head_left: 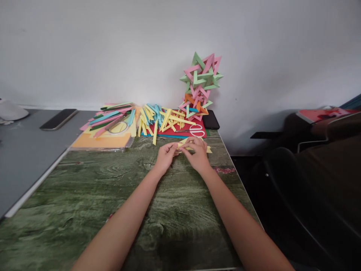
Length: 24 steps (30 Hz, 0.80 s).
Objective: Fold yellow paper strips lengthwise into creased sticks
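Both hands meet over the far part of the green wood-patterned table [135,192]. My left hand [166,156] pinches one end of a yellow paper strip [182,143] between thumb and fingers. Close beside it, my right hand [196,152] grips the same strip, its thumb and forefinger pressed together. The fingers cover much of the strip. Another yellow paper piece [209,149] sticks out to the right, behind the right hand. Just beyond the hands lies a heap of folded yellow strips [167,119] mixed with blue strips [153,111].
Scissors with white handles [197,131] lie on red paper [172,131]. A folded-paper star model [201,81] stands behind, near a black phone [211,119]. Left are orange paper in a plastic sleeve [103,140] and pink strips [104,129]. Another phone [59,119] rests on the grey table [26,150].
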{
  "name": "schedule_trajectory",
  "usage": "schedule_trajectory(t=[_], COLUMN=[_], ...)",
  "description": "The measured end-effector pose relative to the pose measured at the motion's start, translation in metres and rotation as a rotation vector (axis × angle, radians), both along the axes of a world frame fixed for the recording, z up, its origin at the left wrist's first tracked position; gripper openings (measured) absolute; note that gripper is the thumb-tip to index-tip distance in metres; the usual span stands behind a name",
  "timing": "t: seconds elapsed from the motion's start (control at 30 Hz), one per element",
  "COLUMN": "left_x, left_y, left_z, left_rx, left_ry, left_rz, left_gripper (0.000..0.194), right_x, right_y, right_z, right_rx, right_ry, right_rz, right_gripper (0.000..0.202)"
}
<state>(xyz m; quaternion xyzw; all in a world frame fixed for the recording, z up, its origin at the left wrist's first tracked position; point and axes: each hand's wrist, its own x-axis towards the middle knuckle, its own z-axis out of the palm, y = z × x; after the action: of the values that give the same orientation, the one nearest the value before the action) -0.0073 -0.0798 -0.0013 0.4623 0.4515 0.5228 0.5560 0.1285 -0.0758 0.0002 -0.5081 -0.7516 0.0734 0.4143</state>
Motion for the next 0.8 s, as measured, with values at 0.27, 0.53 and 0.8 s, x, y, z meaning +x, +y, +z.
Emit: schedule_trajectory(t=[0.27,0.53,0.8], left_x=[-0.0017,-0.0016,0.0006], left_y=[-0.0003,0.0005,0.0014], left_z=[-0.0001,-0.0002,-0.0021], left_rx=[-0.013,-0.016,0.021], left_ry=[0.022,0.016,0.041], left_rz=[-0.024,-0.028,-0.11], left_gripper=[0.027,0.027,0.027], right_x=[0.001,0.0011,0.0031], right_y=[0.0015,0.0019,0.0009], right_z=[-0.0019,-0.0024,0.0007], right_rx=[-0.023,-0.021,0.044], right_ry=[0.058,0.027,0.063], right_rz=[-0.032,-0.05,-0.148], right_gripper=[0.013,0.014,0.017])
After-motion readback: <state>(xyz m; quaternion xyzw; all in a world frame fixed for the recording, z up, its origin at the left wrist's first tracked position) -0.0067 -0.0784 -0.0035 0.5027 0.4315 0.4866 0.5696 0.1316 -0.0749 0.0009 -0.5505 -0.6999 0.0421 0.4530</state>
